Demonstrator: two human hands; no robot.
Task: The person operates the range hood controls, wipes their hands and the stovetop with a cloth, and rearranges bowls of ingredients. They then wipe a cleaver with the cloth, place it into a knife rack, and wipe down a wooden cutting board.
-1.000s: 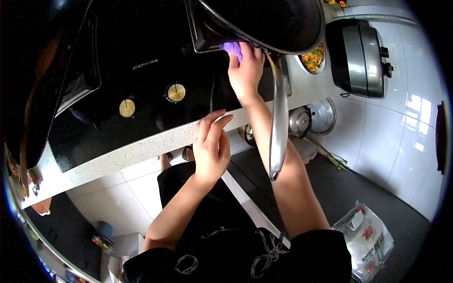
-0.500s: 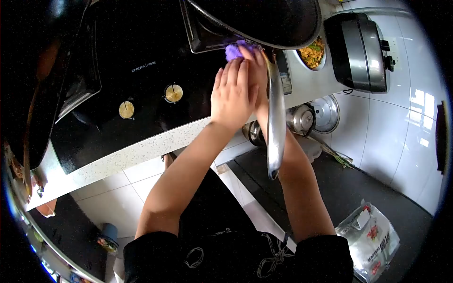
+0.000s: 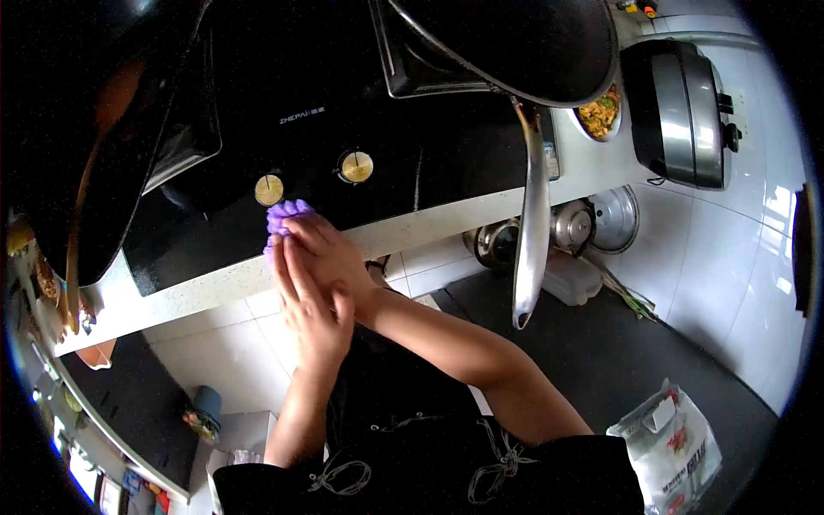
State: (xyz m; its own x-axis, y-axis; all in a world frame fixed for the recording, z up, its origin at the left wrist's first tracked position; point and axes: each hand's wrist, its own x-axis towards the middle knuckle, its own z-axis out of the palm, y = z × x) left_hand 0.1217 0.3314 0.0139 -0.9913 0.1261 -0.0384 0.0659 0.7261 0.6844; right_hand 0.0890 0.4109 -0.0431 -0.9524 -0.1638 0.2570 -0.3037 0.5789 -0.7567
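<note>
A purple cloth (image 3: 290,213) lies at the front edge of the black glass stove (image 3: 309,142), just below the left one of two gold knobs (image 3: 269,190). My right hand (image 3: 330,257) presses on the cloth, its fingers over it. Beside and partly over the right hand is my left hand (image 3: 309,318), fingers stretched out, their tips near the cloth's lower edge. The second knob (image 3: 357,166) sits to the right. Under the right palm, the cloth is partly hidden.
A black pan (image 3: 524,43) with a long metal handle (image 3: 533,223) stands at the upper right, the handle jutting past the counter edge. A bowl of food (image 3: 599,113) and a cooker (image 3: 678,112) stand further right. At left is a wok (image 3: 94,163).
Both hands and the purple cloth have moved left and toward the front edge, from beside the pan to below the left knob. The view has shifted slightly.
</note>
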